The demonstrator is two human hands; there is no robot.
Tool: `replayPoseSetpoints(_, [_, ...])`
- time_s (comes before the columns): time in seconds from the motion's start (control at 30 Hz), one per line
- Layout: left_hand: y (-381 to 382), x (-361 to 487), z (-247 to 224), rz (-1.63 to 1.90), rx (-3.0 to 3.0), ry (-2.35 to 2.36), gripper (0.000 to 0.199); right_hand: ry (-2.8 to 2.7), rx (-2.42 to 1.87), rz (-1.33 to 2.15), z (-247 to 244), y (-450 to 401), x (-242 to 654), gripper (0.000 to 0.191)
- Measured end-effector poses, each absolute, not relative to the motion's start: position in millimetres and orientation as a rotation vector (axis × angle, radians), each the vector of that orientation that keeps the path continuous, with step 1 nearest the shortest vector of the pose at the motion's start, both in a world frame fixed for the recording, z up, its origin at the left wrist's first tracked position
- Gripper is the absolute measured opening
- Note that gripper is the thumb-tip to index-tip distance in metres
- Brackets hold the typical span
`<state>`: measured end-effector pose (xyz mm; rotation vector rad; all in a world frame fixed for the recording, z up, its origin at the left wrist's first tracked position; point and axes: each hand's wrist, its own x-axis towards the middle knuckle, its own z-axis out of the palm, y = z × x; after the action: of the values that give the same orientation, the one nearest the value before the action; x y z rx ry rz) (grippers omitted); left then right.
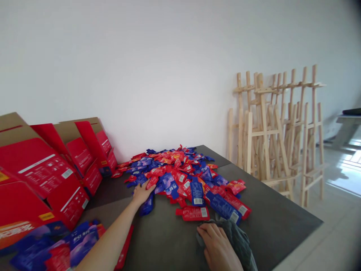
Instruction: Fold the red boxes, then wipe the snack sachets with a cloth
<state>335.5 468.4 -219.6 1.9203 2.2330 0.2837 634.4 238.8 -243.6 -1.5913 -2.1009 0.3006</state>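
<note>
My left hand (pixel 141 194) reaches onto the near left side of a heap of pouches, its thumb and fingers closed round the edge of a red spouted pouch (pixel 152 182). A blue pouch (pixel 147 205) lies just below that hand. Near the table's front, my right hand (pixel 217 242) presses on a crumpled dark grey cloth (pixel 236 237), fingers together over it. Beyond the cloth lie a flat red pouch (pixel 196 213) and a long blue pouch (pixel 224 207). The heap mixes red and blue pouches, overlapping in several layers.
Red cardboard boxes (pixel 39 165) with raised flaps line the table's left side. More pouches (pixel 81 241) lie at front left, partly behind my left forearm. The dark table (pixel 270 207) ends at a slanting right edge. Wooden easels (pixel 265 131) stand beyond it, by the white wall.
</note>
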Motion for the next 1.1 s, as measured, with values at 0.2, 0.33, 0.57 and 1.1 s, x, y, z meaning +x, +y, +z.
replayPoseSetpoints(0.2, [426.8,391.1,-222.9,0.37,1.848,2.18,0.073,-2.088,-1.58,0.279,-242.4,237.6,634.1,0.058])
replayPoseSetpoints(0.33, [399.9,423.8,-218.5,0.388,1.758,2.156,0.078,-2.074,-1.559,0.253,-242.9,237.5,632.6,0.056])
replayPoseSetpoints(0.57, [345.0,438.8,-201.4,0.372,1.797,1.856,0.068,-2.065,-1.534,0.202,-247.1,237.4,632.1,0.056])
replayPoseSetpoints(1.1, [350.8,382.6,-178.4,-0.086,2.659,1.435,0.066,-2.584,-1.068,0.354,-235.7,235.5,583.1,0.033])
